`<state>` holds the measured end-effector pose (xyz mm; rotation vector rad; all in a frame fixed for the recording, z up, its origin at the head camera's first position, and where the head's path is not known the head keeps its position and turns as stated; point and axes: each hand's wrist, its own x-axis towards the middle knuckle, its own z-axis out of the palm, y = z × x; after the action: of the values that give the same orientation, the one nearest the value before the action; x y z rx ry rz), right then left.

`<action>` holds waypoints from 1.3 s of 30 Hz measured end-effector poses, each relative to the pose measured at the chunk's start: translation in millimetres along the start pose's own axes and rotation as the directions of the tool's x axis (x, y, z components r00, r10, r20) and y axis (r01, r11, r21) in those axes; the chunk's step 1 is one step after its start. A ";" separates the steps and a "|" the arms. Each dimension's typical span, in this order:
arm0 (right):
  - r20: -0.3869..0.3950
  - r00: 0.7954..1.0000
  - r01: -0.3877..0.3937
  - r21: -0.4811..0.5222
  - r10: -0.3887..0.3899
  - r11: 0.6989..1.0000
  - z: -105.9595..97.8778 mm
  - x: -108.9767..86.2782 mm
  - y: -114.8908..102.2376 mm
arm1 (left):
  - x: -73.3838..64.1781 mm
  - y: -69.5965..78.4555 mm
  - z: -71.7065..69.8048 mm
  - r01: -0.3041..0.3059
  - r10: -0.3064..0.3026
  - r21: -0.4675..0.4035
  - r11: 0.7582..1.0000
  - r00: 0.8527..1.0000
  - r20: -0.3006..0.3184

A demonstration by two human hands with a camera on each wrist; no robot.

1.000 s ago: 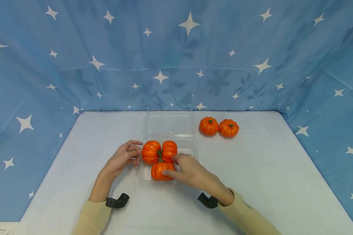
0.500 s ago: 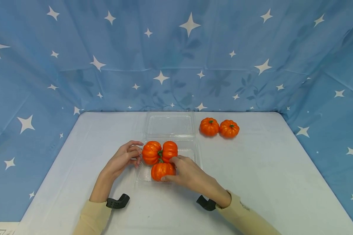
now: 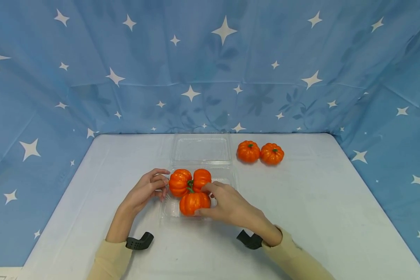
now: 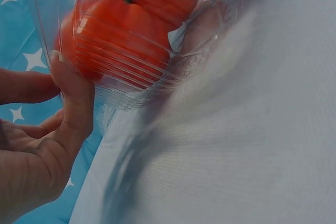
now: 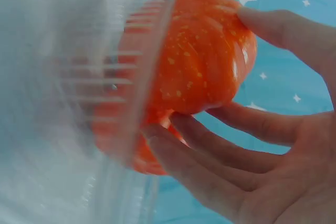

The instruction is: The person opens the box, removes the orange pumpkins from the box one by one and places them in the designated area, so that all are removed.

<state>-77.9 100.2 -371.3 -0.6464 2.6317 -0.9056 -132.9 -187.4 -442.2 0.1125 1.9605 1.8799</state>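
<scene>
A clear plastic clamshell container [image 3: 171, 212] stands with its lid [image 3: 201, 149] folded back. Inside it sit three orange toy pumpkins: one at left [image 3: 180, 183], one at right [image 3: 202, 178] and one in front [image 3: 193, 204], their green stems turned toward each other. At the container's left side, my left hand [image 3: 145, 189] pinches the rim, the thumb [image 4: 73, 90] against the clear wall. My right hand [image 3: 227, 204] holds the front pumpkin between the thumb and fingers. In the right wrist view, the thumb [image 5: 283, 30] touches one side of this pumpkin, and the fingers [image 5: 210, 145] curl round the other.
Two more orange pumpkins [image 3: 248, 151] stand side by side on the white table [image 3: 301, 202], right of the lid. A blue curtain [image 3: 154, 62] with white stars hangs behind the table and along both sides.
My right thumb has slid from the top of the front pumpkin to its near lower side, and that pumpkin has tipped up slightly. The left hand has stayed in place.
</scene>
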 end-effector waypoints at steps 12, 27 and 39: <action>0.047 0.996 0.063 0.191 -0.073 0.980 -18.2 -4.9 5.4 | -0.6 0.4 -0.6 0.010 -0.010 -0.004 1.000 1.000 -0.006; 0.008 0.996 0.087 0.270 -0.093 0.959 -19.6 3.2 15.9 | 0.1 -1.0 -0.3 0.002 -0.002 -0.004 1.000 1.000 -0.001; -0.006 0.993 0.117 0.305 -0.121 0.945 -20.5 6.8 22.1 | -1.9 0.7 0.9 0.001 -0.001 -0.010 1.000 1.000 -0.001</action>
<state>-99.0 122.8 -370.5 -0.7309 2.3879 -1.3047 -131.1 -187.1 -441.1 0.1075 1.9509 1.8891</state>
